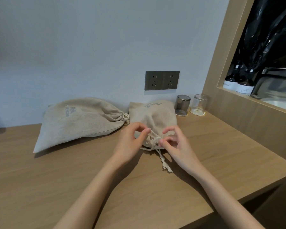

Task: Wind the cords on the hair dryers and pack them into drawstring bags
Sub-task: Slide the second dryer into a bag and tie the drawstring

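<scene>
Both bare forearms reach in from the lower edge and converge toward the middle. The left hand [130,142] curls inward, thumb and forefinger pinched together on the drawstring [153,137]. The right hand [177,145] mirrors it (palm turned leftward), its thumb and a fingertip nipping the same drawstring close by, the other fingers loosely arched above.

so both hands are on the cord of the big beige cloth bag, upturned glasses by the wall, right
Wrong bag: in the head view the left hand and right hand pinch the cream drawstring of the smaller beige cloth bag; the big beige cloth bag lies untouched. The smoked glass and clear glass, upturned, are by the wall.
</scene>
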### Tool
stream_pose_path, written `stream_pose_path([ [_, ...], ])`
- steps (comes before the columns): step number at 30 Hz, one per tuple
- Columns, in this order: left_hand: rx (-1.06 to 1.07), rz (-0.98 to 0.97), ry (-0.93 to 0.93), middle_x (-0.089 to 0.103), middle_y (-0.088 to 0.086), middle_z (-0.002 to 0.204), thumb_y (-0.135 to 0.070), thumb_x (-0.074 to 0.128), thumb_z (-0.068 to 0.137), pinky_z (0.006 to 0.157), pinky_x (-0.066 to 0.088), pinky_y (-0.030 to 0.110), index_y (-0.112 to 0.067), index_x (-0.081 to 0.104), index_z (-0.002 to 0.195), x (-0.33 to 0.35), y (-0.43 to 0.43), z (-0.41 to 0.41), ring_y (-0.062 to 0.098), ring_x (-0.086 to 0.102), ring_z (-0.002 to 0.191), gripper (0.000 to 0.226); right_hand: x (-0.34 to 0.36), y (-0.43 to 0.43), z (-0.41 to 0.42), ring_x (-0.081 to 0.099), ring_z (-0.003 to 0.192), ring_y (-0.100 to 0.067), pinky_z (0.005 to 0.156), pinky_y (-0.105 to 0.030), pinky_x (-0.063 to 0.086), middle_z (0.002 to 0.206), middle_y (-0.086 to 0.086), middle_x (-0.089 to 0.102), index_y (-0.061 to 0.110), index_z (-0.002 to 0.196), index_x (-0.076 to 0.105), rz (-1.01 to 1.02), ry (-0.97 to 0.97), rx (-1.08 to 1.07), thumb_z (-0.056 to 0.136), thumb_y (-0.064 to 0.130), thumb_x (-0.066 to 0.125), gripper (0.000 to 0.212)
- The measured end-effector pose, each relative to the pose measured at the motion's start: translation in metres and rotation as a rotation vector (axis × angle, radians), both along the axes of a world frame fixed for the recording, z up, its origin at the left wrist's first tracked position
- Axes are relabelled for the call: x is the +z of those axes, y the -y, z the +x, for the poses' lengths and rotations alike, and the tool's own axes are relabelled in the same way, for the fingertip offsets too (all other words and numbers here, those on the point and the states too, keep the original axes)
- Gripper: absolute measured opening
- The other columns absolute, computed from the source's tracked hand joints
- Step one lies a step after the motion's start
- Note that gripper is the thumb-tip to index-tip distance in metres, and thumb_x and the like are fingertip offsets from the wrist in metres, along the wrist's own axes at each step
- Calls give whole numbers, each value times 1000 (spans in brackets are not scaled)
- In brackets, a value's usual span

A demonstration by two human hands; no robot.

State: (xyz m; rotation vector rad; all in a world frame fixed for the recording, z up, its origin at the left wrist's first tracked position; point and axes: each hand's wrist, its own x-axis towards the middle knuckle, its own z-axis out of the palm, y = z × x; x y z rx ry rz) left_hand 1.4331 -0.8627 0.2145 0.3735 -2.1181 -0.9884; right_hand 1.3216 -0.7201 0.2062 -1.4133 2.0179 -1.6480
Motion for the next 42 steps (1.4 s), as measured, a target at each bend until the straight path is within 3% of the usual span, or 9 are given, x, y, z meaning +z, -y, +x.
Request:
stream_pose_path([
  [5,26,59,55,69,-13,84,-26,58,93,80,52,30,-27,68,90,-10,7,-1,0,62,81,10,-10,2,4,56,75,-6,64,-25,43,76,9,64,34,93,52,60,-391,-87,93,22,57,13],
  [8,-104,35,108,69,-15,97,-31,52,96,86,51,36,-28,69,104,-13,6,-3,1,61,91,19,-12,4,4,52,67,0,62,-18,39,81,8,68,33,99,46,54,-369,-150,93,27,59,15],
  [12,-182,-61,223,58,-14,110,-65,51,83,95,37,30,-44,62,114,-8,-3,-3,7,42,112,39,-11,0,0,57,69,-2,61,-22,43,87,10,69,27,94,58,-8,-303,-217,91,29,62,6],
  [15,-103,-277,293,52,-10,113,-50,66,80,94,32,25,-37,57,122,-10,-9,-4,9,35,109,45,-9,-4,0,57,69,-10,60,-21,41,84,10,69,28,89,65,-68,-219,-220,88,22,66,6],
  [17,-58,-364,246,52,-14,107,-41,68,82,91,36,30,-32,59,118,-12,-12,-5,8,36,102,38,-8,-4,0,59,70,-12,61,-22,43,84,10,70,28,87,68,-119,-153,-209,86,15,68,12],
  [24,-34,-319,121,55,-15,94,-29,61,87,85,40,33,-29,56,91,-6,-22,-5,6,39,92,7,-5,-6,3,53,69,-7,60,-22,42,83,15,68,29,85,64,-157,-84,-141,82,7,71,23],
  [32,-98,-258,53,53,-18,93,-28,53,93,78,42,33,-20,55,95,6,-20,-1,7,43,98,9,-6,-6,3,55,69,-9,64,-20,44,81,9,68,36,83,64,-142,-156,-186,83,18,72,20],
  [37,-207,-154,70,57,-11,73,-21,53,96,62,35,21,-18,56,98,8,-9,-1,4,50,67,5,-10,-3,2,56,68,-10,61,-18,41,81,9,69,36,81,63,-125,-161,-191,83,18,72,19],
  [42,-167,-6,40,53,-16,60,-19,56,94,57,33,22,-20,62,86,5,3,-2,1,43,58,10,-11,-1,4,59,64,-10,57,-19,39,79,7,67,29,93,52,-92,-179,-154,89,15,64,19],
])
